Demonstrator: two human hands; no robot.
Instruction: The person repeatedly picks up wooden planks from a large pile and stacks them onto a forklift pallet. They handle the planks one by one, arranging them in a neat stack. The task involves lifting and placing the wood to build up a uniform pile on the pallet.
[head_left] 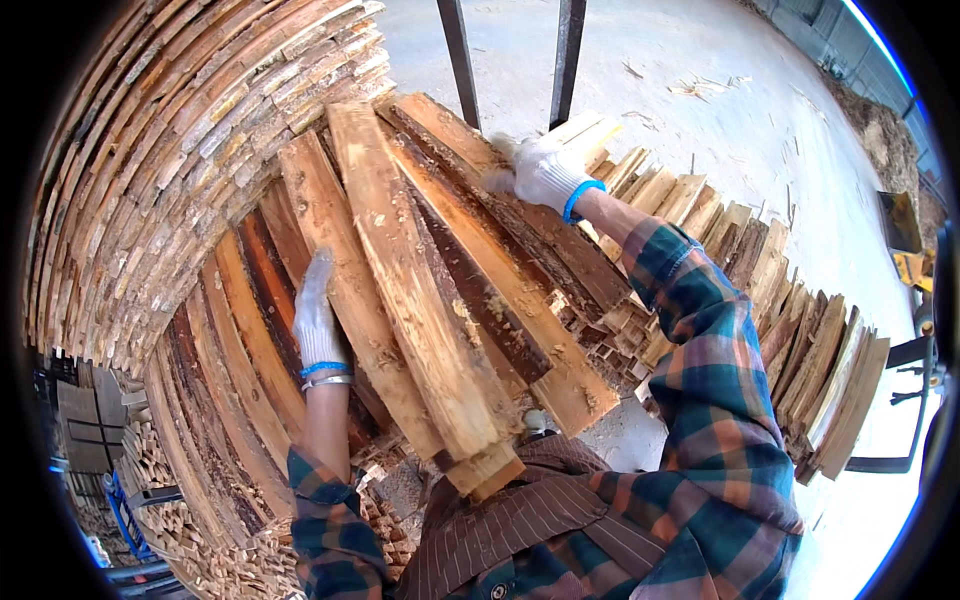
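Several rough-sawn wooden planks (pixel 390 230) lie fanned out before me, their near ends reaching my striped apron. Against the left edge of the outer plank (pixel 355 300) rests my left hand (pixel 318 325), in a white glove with a blue cuff; its fingers are stretched out along the wood and the thumb is hidden. My right hand (pixel 548 172), gloved the same way, is at the far right, over the upper part of a dark, bark-edged plank (pixel 535 225). Its fingertips are smeared by motion, so any grip is unclear.
A tall stack of boards (pixel 200 130) curves up on the left. More stacked planks (pixel 740 240) run along the right. Two dark metal uprights (pixel 566 60) stand beyond the planks. Wood scraps (pixel 700 88) lie on the pale floor (pixel 660 50). Yellow machinery (pixel 908 268) shows at far right.
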